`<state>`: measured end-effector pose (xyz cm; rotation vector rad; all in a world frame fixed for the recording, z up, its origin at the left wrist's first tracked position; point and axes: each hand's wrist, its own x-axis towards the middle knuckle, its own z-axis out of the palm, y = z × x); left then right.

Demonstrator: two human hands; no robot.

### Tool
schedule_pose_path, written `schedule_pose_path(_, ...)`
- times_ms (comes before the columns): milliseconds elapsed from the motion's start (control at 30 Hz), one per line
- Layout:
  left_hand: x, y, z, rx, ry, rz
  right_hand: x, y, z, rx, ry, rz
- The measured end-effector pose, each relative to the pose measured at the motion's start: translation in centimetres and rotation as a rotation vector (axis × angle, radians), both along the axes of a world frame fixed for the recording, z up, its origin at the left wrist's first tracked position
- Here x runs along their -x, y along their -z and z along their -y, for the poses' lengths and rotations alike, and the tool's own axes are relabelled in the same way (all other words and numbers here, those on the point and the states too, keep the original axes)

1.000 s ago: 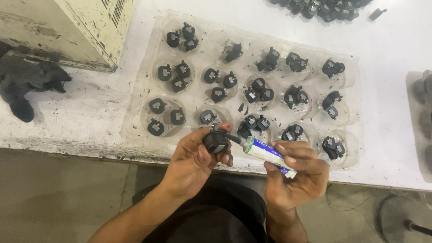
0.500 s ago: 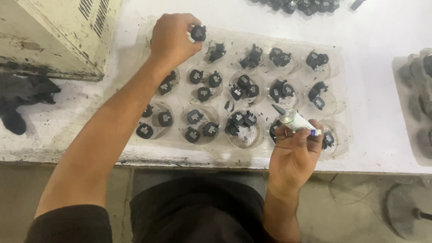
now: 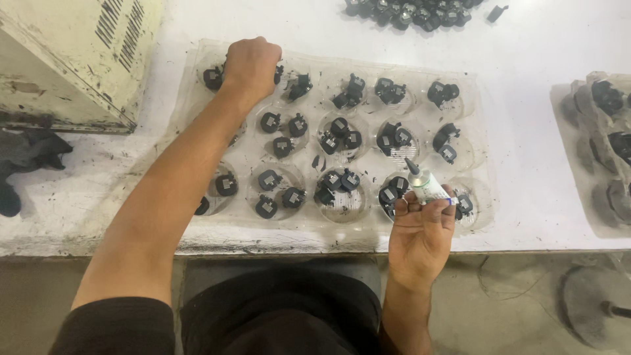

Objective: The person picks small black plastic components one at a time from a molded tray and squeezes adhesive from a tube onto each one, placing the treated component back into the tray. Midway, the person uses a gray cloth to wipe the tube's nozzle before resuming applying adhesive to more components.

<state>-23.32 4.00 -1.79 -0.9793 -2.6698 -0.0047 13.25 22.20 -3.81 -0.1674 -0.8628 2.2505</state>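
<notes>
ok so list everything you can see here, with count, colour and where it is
clear plastic tray: one, see-through, centre of the table, round wells
small black parts: too many to count, black, grouped in the tray wells
loose black parts: a pile, black, top edge of the table
second tray: one, clear, right edge, dark parts in it, cut off by the frame
metal box: one, cream, worn, top left
dark cloth: one, black, left edge of the table
table: one, white, scuffed
tube: one, white with a dark nozzle, held over the front wells
left hand: closed, at the tray's far left well
right hand: holds the tube
</notes>
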Motion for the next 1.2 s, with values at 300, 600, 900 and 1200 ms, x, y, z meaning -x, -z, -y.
schedule_pose_path(300,-1.6,0.9,-1.4,-0.429,-0.070,0.524,0.1,0.3,0.7,0.011,-0.063,-0.057)
schedule_pose_path(600,-3.4,-1.4,-0.3,-0.513,-0.039,0.467,0.3,0.1,1.1,0.056,-0.073,-0.034)
schedule_pose_path(900,-10.7,-0.8,5.4,-1.754,-0.003,1.362,0.6,-0.2,2.0,0.078,-0.107,0.005)
schedule_pose_path(1200,-23.0,-2.4,9.4,-1.682,0.092,1.267,1.7,-0.7,5.1,-0.022,-0.143,-0.005)
